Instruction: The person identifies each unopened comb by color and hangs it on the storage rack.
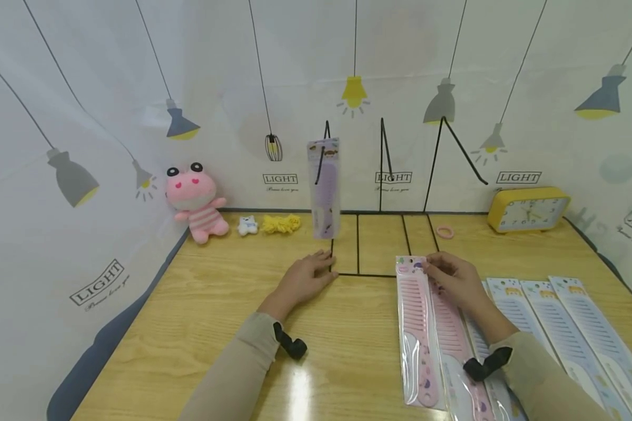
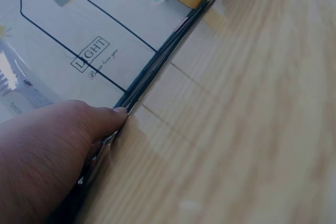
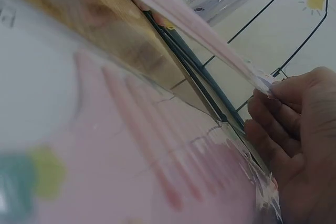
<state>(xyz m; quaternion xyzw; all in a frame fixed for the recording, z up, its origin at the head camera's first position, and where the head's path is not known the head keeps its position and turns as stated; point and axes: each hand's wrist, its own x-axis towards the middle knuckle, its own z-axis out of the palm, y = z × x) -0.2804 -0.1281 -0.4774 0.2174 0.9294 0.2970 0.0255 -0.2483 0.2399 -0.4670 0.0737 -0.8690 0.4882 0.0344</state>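
At the far left of the table [image 1: 216, 327] sits a pink plush toy [image 1: 205, 217], with a small white figure [image 1: 247, 226] and a yellow bundle [image 1: 281, 224] just beside it. The left hand [image 1: 306, 276] rests at the left front corner of a black wire rack [image 1: 357, 245], its fingers relaxed and nearly straight, touching the frame and gripping nothing apparent. Above that hand, a packaged purple comb [image 1: 325, 190] hangs on the rack's left hook; the other two hooks are bare. To the right, the right hand [image 1: 455, 280] pinches the top of a packaged pink comb [image 1: 415, 316], held tilted in front of the rack. Next to it lies a second pink comb [image 1: 449, 321], then packaged blue combs [image 1: 590, 327], with a yellow clock [image 1: 529, 210] behind.
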